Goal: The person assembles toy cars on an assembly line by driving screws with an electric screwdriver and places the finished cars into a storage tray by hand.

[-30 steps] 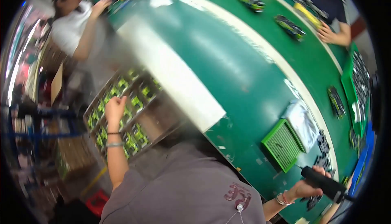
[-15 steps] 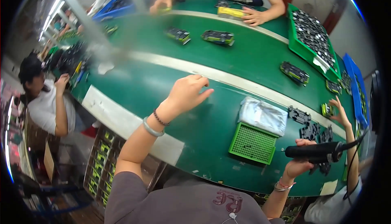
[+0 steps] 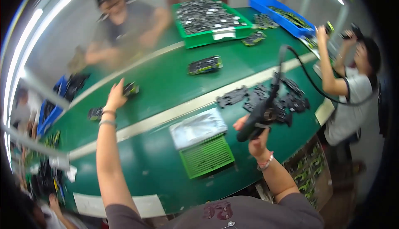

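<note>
My left arm stretches across the green work surface. My left hand (image 3: 116,98) is open beside a small black-and-green car-shaped chassis (image 3: 131,89); its fingers are extended along the part's left side, and blur hides whether they touch. Another such chassis (image 3: 95,113) lies just left of my wrist. In my right hand (image 3: 258,142) is a black electric screwdriver (image 3: 254,123), gripped around its body, with a cable rising from its far end. Below and beyond it several black plastic chassis plates (image 3: 286,100) lie in a loose pile.
A green perforated basket (image 3: 208,156) and a silvery bag (image 3: 198,128) lie between my arms. Beyond the pale divider strip (image 3: 166,114) sits another chassis (image 3: 205,65). A full green bin (image 3: 199,42) and a blue tray (image 3: 286,19) stand farther back. Co-workers sit opposite and at right.
My view has swung right. My left hand has reached across the divider strip to a chassis. The screwdriver, still in my right hand, has tilted from nearly level to steeply slanted.
</note>
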Tool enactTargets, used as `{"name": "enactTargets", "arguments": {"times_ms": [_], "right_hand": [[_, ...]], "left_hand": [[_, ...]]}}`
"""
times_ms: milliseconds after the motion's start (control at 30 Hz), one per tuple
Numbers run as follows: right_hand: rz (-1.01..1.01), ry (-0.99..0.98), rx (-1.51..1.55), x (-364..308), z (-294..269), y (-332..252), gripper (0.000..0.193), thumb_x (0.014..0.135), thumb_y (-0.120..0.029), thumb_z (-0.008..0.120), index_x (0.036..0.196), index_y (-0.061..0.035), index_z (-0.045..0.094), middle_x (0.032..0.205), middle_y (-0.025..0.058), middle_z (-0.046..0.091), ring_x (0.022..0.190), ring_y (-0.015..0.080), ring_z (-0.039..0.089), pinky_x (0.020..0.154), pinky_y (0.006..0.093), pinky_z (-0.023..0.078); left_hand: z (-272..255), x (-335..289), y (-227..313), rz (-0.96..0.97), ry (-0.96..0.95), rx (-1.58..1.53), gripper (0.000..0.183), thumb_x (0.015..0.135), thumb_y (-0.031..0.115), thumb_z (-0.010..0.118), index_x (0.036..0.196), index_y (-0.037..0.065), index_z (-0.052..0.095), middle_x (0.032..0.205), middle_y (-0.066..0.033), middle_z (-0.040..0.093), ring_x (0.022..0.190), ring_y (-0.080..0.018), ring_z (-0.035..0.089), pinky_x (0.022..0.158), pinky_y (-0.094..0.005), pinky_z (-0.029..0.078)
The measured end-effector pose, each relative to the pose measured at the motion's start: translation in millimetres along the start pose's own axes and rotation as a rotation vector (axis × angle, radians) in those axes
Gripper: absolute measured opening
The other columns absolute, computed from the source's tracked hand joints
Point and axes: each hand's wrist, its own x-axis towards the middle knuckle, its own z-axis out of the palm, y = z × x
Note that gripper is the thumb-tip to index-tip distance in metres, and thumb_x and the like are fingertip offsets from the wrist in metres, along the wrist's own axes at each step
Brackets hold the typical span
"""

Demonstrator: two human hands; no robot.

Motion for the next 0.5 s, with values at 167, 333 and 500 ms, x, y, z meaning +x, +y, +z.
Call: {"name": "enactTargets", "arguments": {"times_ms": [167, 333, 500], "right_hand": [[0.043, -0.013, -0.036, 2.3, 2.2, -7.2, 0.077, 0.067, -0.069, 0.06, 0.094, 0.0034, 0.055, 0.085, 0.0094, 0.061, 0.08, 0.0169, 0.059, 0.072, 0.0311, 0.047], [0.009, 0.034, -0.008, 7.1, 2.1, -22.2, 0.065, 0.07, -0.059, 0.066, 0.093, 0.0, 0.052, 0.075, 0.002, 0.051, 0.07, 0.0095, 0.047, 0.063, 0.0245, 0.038], [0.072, -0.031, -0.013, 2.9, -4.1, 1.8, 0.068, 0.069, -0.062, 0.065, 0.094, -0.0001, 0.053, 0.076, -0.0003, 0.05, 0.071, 0.0086, 0.046, 0.063, 0.0236, 0.038]], "left_hand": [[-19.7, -13.0, 0.8, 0.042, -0.023, -0.065, 0.089, 0.053, 0.001, 0.07, 0.134, 0.008, 0.032, 0.105, -0.0207, 0.056, 0.099, -0.0369, 0.05, 0.09, -0.0434, 0.041], [-27.8, -34.7, 49.6, 0.092, 0.03, -0.2, 0.085, 0.055, 0.005, 0.075, 0.13, 0.007, 0.035, 0.096, -0.0164, 0.059, 0.088, -0.0308, 0.057, 0.081, -0.0387, 0.046], [-47.2, -90.3, 156.6, 0.249, 0.067, -0.468, 0.074, 0.063, 0.008, 0.074, 0.128, 0.004, 0.037, 0.092, -0.0137, 0.062, 0.084, -0.0243, 0.061, 0.077, -0.0338, 0.048]]}}
